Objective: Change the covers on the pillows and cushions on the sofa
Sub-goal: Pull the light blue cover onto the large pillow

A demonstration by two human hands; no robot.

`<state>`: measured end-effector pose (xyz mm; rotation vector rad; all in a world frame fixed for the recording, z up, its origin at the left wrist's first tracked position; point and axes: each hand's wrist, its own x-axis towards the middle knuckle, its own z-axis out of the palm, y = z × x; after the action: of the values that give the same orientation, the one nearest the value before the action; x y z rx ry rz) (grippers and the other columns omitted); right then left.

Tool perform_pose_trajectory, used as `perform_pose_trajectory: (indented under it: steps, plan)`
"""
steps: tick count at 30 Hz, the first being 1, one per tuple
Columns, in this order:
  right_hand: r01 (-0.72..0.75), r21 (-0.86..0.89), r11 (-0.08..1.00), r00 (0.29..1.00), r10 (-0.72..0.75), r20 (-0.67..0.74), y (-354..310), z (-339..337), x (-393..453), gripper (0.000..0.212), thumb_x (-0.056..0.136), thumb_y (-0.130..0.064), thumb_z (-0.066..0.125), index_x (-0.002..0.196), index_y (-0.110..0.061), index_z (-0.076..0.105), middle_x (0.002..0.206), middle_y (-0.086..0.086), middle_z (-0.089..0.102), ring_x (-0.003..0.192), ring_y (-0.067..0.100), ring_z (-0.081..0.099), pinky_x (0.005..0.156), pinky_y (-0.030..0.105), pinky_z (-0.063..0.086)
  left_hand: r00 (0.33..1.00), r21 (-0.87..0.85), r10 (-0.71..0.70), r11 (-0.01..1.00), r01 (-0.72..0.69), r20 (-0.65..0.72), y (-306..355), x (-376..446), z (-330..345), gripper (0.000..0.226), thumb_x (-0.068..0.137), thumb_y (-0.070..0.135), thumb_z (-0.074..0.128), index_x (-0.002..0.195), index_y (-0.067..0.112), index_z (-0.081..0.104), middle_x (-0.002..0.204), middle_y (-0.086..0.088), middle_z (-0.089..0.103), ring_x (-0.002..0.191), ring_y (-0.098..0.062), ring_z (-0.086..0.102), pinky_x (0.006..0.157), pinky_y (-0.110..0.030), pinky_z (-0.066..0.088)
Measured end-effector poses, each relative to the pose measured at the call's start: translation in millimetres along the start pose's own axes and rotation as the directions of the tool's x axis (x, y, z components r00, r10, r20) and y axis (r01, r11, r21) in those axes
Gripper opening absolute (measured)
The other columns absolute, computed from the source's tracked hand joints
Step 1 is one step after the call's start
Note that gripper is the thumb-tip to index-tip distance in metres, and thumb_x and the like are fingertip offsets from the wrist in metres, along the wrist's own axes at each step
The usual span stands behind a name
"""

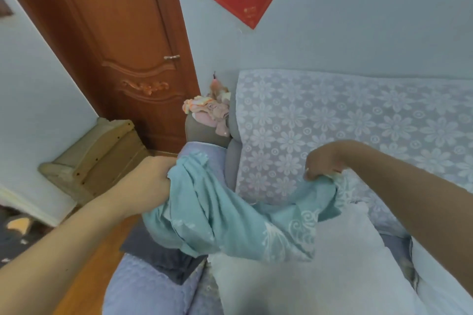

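Observation:
A teal pillow cover (220,215) with white embroidery hangs stretched between my two hands above the sofa. My left hand (151,181) is fisted on its left end near the sofa arm. My right hand (322,163) pinches its right edge. Below the cover lies a bare white pillow (320,273) on the seat, its upper end touching or just inside the cover's lower edge. A dark grey cloth (163,261) lies on the seat's left side, partly under the cover.
The sofa back (358,123) wears a white floral lace throw. Crumpled pink cloths (212,110) sit on the sofa arm. A brown wooden door (122,46) and a low wooden cabinet (97,156) stand left. Wooden floor shows at lower left.

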<state>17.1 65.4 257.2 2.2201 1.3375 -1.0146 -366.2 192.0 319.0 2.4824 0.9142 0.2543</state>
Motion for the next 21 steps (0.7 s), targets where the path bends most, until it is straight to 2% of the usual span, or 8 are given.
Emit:
perform_pose_trajectory:
  steps: [2, 3, 6, 7, 11, 13, 17, 21]
  plan:
    - [0.026, 0.296, 0.955, 0.999, -0.016, -0.037, -18.7, -14.3, 28.8, 0.021, 0.095, -0.025, 0.058, 0.098, -0.006, 0.066, 0.102, 0.012, 0.067, 0.082, 0.028, 0.064, 0.071, 0.038, 0.055, 0.987, 0.090, -0.156, 0.983, 0.159, -0.045, -24.9, 6.2, 14.1, 0.023, 0.092, 0.012, 0.055, 0.071, 0.016, 0.061, 0.074, 0.001, 0.068, 0.077, -0.029, 0.063, 0.068, -0.043, 0.050]
    - [0.123, 0.496, 0.860, 0.977, -0.017, -0.213, -28.6, -24.4, 46.2, 0.018, 0.097, -0.021, 0.057, 0.104, -0.007, 0.066, 0.106, 0.009, 0.063, 0.089, 0.029, 0.063, 0.073, 0.034, 0.051, 0.958, 0.091, -0.252, 0.960, 0.265, -0.134, -38.0, 11.3, 20.4, 0.020, 0.094, 0.018, 0.053, 0.076, 0.017, 0.061, 0.078, -0.001, 0.068, 0.079, -0.031, 0.062, 0.069, -0.042, 0.051]
    - [0.504, 0.845, 0.176, 0.829, 0.175, -0.531, -72.6, -45.9, 82.4, 0.047, 0.100, -0.028, 0.056, 0.146, -0.021, 0.046, 0.134, -0.001, 0.051, 0.125, 0.020, 0.050, 0.094, 0.029, 0.039, 0.763, -0.068, -0.446, 0.879, 0.472, -0.467, -84.6, 24.1, 29.7, 0.014, 0.096, 0.025, 0.052, 0.086, 0.015, 0.051, 0.081, -0.004, 0.059, 0.076, -0.031, 0.054, 0.069, -0.041, 0.045]
    - [0.527, 0.842, 0.115, 0.823, 0.180, -0.540, -84.6, -40.3, 89.9, 0.055, 0.100, -0.031, 0.056, 0.151, -0.024, 0.037, 0.143, -0.002, 0.045, 0.129, 0.019, 0.045, 0.099, 0.031, 0.038, 0.714, -0.123, -0.468, 0.869, 0.480, -0.521, -100.1, 26.0, 31.8, 0.012, 0.095, 0.023, 0.052, 0.090, 0.014, 0.048, 0.084, -0.006, 0.058, 0.077, -0.031, 0.053, 0.069, -0.042, 0.043]
    - [0.370, 0.566, 0.737, 0.912, -0.170, -0.375, -122.1, 86.6, 137.3, 0.051, 0.101, -0.026, 0.057, 0.149, -0.016, 0.041, 0.152, 0.004, 0.041, 0.133, 0.024, 0.046, 0.107, 0.035, 0.038, 0.718, -0.056, -0.484, 0.846, 0.531, -0.500, -157.9, 18.3, 67.5, 0.014, 0.088, 0.011, 0.056, 0.095, 0.016, 0.044, 0.095, -0.014, 0.059, 0.085, -0.036, 0.055, 0.068, -0.046, 0.044]
    - [0.266, 0.397, 0.878, 0.964, -0.246, -0.101, -132.3, 181.1, 142.2, 0.050, 0.101, -0.031, 0.055, 0.147, -0.014, 0.043, 0.151, 0.006, 0.041, 0.135, 0.026, 0.043, 0.111, 0.034, 0.032, 0.749, 0.025, -0.483, 0.833, 0.552, -0.453, -176.6, 5.0, 92.0, 0.020, 0.085, 0.008, 0.060, 0.097, 0.016, 0.046, 0.098, -0.014, 0.056, 0.087, -0.039, 0.055, 0.067, -0.045, 0.043]
    - [-0.112, 0.365, 0.924, 0.980, 0.042, 0.194, -135.0, 325.6, 135.4, 0.058, 0.098, -0.045, 0.051, 0.141, -0.010, 0.034, 0.141, 0.013, 0.040, 0.124, 0.032, 0.053, 0.100, 0.037, 0.046, 0.738, 0.110, -0.571, 0.760, 0.641, -0.360, -205.2, -17.3, 133.6, 0.027, 0.082, 0.002, 0.060, 0.108, 0.009, 0.052, 0.100, -0.011, 0.049, 0.092, -0.040, 0.052, 0.070, -0.042, 0.035]
    - [-0.462, 0.583, 0.669, 0.877, 0.245, 0.414, -138.3, 398.1, 128.9, 0.064, 0.095, -0.050, 0.053, 0.142, -0.008, 0.042, 0.137, 0.011, 0.052, 0.114, 0.031, 0.059, 0.090, 0.037, 0.054, 0.718, 0.156, -0.643, 0.706, 0.691, -0.267, -224.4, -36.8, 167.2, 0.031, 0.084, 0.005, 0.062, 0.114, 0.006, 0.053, 0.107, -0.016, 0.054, 0.092, -0.044, 0.053, 0.069, -0.044, 0.038]
